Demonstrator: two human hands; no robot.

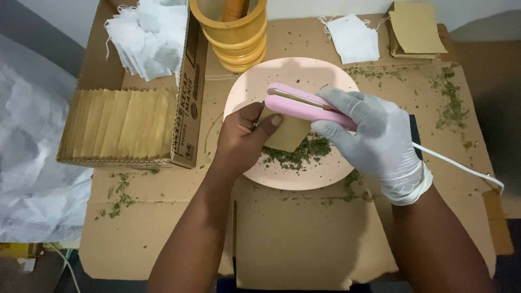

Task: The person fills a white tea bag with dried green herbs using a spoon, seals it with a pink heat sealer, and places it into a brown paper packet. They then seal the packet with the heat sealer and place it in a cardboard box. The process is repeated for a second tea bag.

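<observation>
While left hand (241, 135) pinches brown sachet (286, 134), pink sealer (304, 107) clamps it.

Flattened brown cardboard (304, 239) covers the work surface, lit evenly from above. A pale wall (325, 6) runs along the back edge. Crumpled white plastic sheet (27, 163) lies off to the left.

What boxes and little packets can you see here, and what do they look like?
Cardboard box: left of the plate, brown, open-topped, dark printing on its side.
Tan packets: a row standing inside the box.
White drawstring bags: heaped in the box's far end.
Tan envelopes: small stack, top right.
Small tan packet: over the pink plate, held by the left hand, clamped in the pink sealer that the gloved right hand grips.
</observation>
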